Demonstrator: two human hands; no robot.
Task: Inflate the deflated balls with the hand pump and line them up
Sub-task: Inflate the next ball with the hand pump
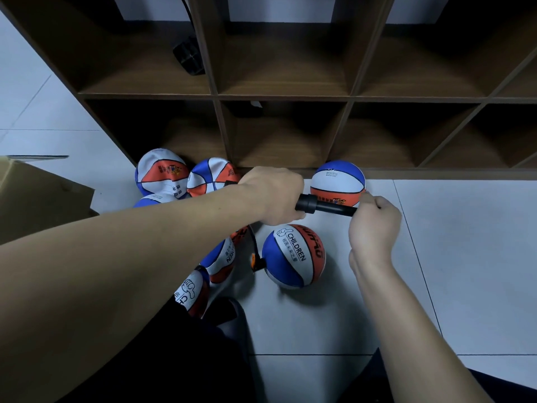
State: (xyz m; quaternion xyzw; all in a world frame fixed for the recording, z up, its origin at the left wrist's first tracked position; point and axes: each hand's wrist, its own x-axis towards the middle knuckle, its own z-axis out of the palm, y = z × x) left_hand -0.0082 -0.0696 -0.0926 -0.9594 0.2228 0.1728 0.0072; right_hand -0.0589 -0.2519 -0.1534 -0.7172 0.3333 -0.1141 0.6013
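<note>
Nearby, black object (188, 57) in shelf (215, 96).

A dark wooden cubby shelf (290, 96) spans the far side (a black object (188, 58) inside); a cardboard box (37, 196) sits left on the pale tiled floor (465, 257).

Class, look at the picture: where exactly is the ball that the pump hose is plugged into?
In the head view, the hose-connected ball lies on the floor tiles at centre, just below the hand pump, right of the flat balls.
</note>
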